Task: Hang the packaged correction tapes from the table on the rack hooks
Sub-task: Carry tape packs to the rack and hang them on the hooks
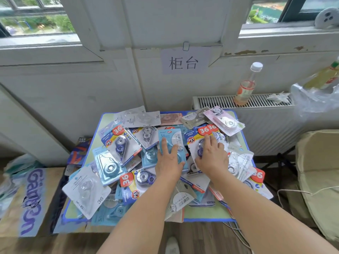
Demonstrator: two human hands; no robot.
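Note:
Several packaged correction tapes lie heaped on a small blue-edged table (pixel 238 219). My left hand (pixel 167 162) lies on a light-blue pack (pixel 171 137) in the middle of the pile, fingers spread over it and thumb at its right edge. My right hand (pixel 211 156) rests flat on a white and blue pack with a red "36" badge (pixel 199 133), fingers straight over its purple tape. A pink panda pack (pixel 222 120) lies at the far right corner. No rack or hooks are in view.
A radiator (pixel 256 101) behind the table carries a bottle (pixel 245 87) and a plastic bag (pixel 315 99). A cardboard box (pixel 27 202) stands to the left, a cushioned seat (pixel 319 171) to the right. A paper sign (pixel 184 61) hangs on the wall.

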